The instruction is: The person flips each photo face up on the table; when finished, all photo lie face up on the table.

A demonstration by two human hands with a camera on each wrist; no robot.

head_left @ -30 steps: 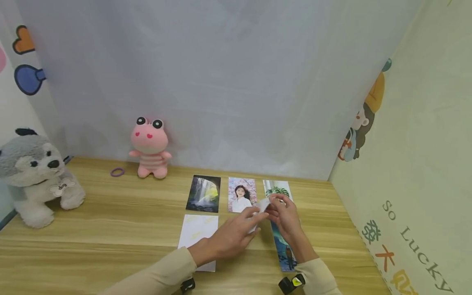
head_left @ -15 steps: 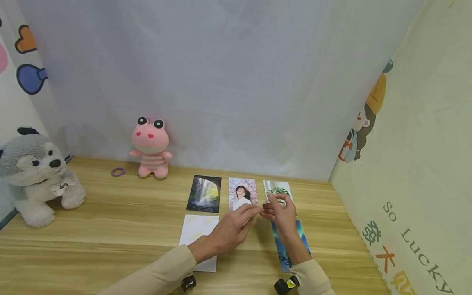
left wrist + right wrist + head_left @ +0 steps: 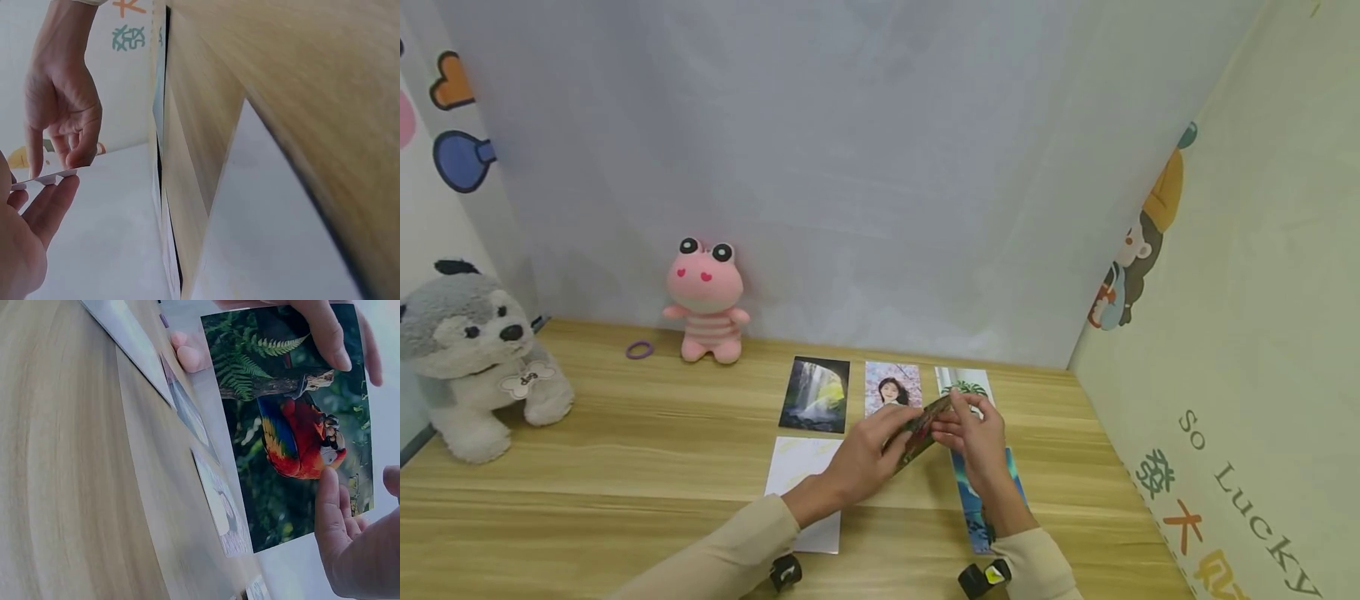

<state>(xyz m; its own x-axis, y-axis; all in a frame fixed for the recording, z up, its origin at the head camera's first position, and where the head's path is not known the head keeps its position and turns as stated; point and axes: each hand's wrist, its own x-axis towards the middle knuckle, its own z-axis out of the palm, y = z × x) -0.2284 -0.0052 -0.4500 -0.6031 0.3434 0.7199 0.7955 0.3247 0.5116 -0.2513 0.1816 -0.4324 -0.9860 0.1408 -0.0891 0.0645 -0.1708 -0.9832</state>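
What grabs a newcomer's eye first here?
Probably the red parrot photo, vivid in the right wrist view, gripped by the left hand while the right hand touches it. Next, the pink plush toy at the back of the wooden table, left of the laid-out photos. Then the grey-and-white plush dog at the head view's left edge.

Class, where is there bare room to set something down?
Bare wood spreads between the toy dog and white card, in front of the pink toy. Another patch lies between the blue card and right wall. The middle is crowded: cards lie there, the left hand holds the parrot picture, and the right hand touches it.
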